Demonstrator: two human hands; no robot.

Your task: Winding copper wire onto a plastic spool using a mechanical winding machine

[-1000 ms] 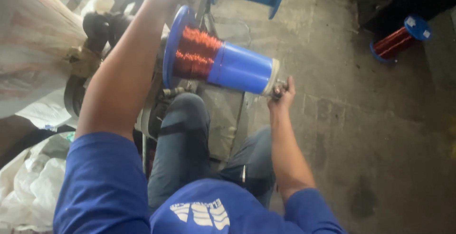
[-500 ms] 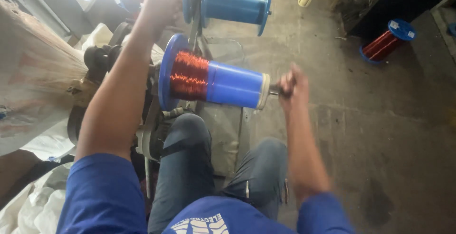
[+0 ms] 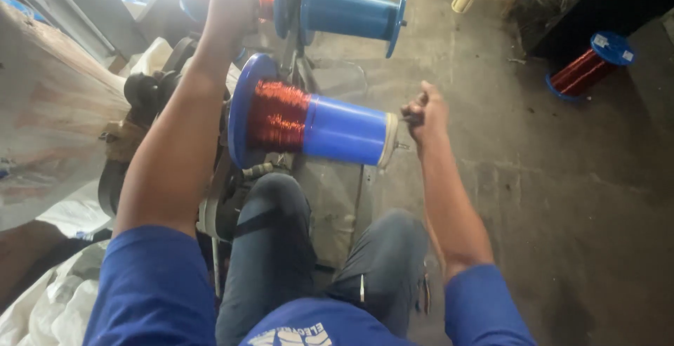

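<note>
the concrete floor (image 3: 562, 198) takes most of the view, grey and stained. at the left edge there is a big pale sack or cloth surface (image 3: 42, 128), and lower down some white crumpled plastic (image 3: 42, 311). the person sits with both knees (image 3: 274, 198) up, in dark trousers and a blue shirt.

in the middle, just above the knees, lies the large blue spool (image 3: 316, 128) on its side, on a dark machine frame (image 3: 147, 107). copper wire (image 3: 277, 116) covers only the left part of its core, beside the big blue flange; the right part of the core is bare blue, and it ends in a pale flange. above it, further from the person, is a second blue spool (image 3: 351, 12), also on its side, with an empty blue core. well apart, in the upper right on the floor, a small spool with copper wire (image 3: 590, 68) lies tilted next to a dark object.

the left hand (image 3: 232, 2) is stretched up to the top of the frame, closed around something reddish beside the upper spool; what exactly it holds, i cannot tell. the right hand (image 3: 425, 111) is closed into a fist just beside the pale flange of the large spool, and it grips a small dark handle (image 3: 409, 117) that sticks out at the spool's end.
</note>
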